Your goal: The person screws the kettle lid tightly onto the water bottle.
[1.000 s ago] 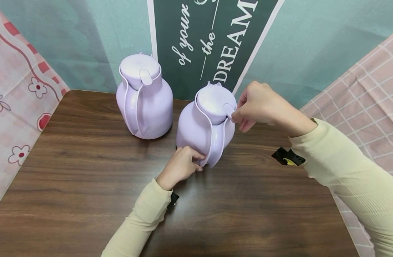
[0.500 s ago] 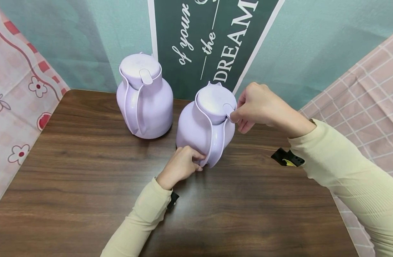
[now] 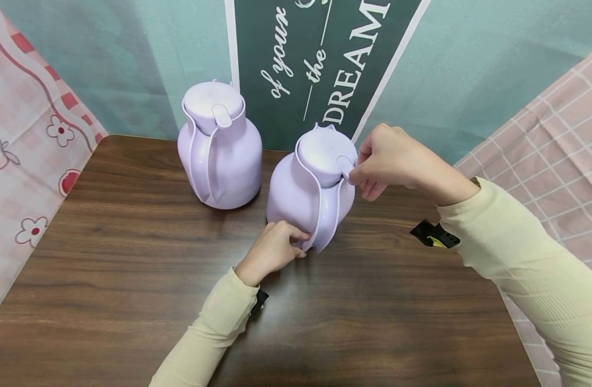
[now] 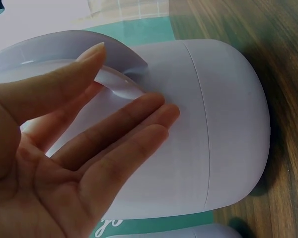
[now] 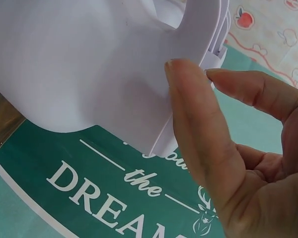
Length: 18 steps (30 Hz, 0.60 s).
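Two lavender thermos jugs stand upright on the wooden table. On the right-hand jug (image 3: 292, 196), my left hand (image 3: 275, 246) pinches the lower part of the handle (image 3: 327, 215) between thumb and index finger. The left wrist view shows the other fingers (image 4: 124, 153) extended beside the jug's body. My right hand (image 3: 391, 158) is at the round lid (image 3: 325, 150), with thumb and index finger pinching the tip of the lid's lever (image 3: 345, 165). The lever is mostly hidden in the right wrist view.
The second jug (image 3: 237, 166) stands close by on the left, its handle facing forward. Behind the brown table (image 3: 373, 317) hangs a teal cloth with a dark green lettered panel (image 3: 286, 107). Pink patterned cloths (image 3: 557, 129) border both sides.
Both hands keep their places on the right-hand jug. The head view has shifted very slightly; the jugs have not visibly moved.
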### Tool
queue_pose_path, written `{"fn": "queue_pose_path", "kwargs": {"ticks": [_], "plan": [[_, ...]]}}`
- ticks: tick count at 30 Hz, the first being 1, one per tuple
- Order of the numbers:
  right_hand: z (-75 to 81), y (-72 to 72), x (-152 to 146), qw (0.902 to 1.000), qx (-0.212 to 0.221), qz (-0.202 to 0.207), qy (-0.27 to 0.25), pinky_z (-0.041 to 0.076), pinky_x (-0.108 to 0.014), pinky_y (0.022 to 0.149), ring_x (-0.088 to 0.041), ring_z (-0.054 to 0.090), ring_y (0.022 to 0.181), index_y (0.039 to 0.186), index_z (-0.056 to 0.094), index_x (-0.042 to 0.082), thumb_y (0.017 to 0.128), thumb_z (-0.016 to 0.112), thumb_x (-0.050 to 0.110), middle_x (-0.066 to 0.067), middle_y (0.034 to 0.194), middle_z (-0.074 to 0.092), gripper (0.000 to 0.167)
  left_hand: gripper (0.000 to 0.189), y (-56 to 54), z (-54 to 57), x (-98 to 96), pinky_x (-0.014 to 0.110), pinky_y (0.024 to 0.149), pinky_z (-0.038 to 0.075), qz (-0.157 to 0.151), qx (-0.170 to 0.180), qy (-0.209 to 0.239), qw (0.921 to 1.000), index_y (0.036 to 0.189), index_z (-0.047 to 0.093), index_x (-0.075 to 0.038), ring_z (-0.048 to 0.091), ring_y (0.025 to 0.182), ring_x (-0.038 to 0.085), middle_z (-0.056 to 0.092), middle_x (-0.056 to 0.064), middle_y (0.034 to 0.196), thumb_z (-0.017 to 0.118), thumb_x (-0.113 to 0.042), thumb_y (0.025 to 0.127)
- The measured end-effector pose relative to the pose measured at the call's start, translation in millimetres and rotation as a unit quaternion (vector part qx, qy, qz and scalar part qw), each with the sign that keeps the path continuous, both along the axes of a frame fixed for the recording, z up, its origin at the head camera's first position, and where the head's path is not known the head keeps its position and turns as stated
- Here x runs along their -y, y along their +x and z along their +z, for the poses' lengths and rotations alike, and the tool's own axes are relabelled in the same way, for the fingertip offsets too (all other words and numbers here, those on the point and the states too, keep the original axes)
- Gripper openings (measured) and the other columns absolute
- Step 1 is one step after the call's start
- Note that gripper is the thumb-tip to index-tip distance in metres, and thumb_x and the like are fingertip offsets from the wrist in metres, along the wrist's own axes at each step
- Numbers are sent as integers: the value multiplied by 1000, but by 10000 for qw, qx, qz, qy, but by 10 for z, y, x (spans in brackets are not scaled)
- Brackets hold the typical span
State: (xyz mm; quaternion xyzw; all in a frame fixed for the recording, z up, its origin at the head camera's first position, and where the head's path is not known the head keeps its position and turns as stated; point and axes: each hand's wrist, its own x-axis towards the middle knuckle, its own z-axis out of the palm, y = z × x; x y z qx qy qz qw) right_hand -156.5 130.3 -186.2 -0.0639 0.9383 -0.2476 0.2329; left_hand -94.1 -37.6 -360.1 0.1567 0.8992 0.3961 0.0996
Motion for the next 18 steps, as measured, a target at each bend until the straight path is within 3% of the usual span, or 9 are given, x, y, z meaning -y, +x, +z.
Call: {"fn": "queue_pose_path", "kwargs": {"ticks": [10,18], "plan": [[-31,25,-129,9994,-127,199,-269,52,-33,60,-22,65,58,81,60,-4,77,68,9,-14,69,66,17,28,25,-28,9,32,78,46,-61,-361,186,9992,97,73,-12,62,91,15,68,-1,96,76,-9,70],[-109,15,-304,9984,-54,204,-528,52,-32,61,-18,65,62,95,61,-7,77,69,5,-11,77,67,22,28,38,-45,16,32,79,46,-41,-332,349,9988,98,72,-11,61,95,16,68,0,97,75,-7,71]]}}
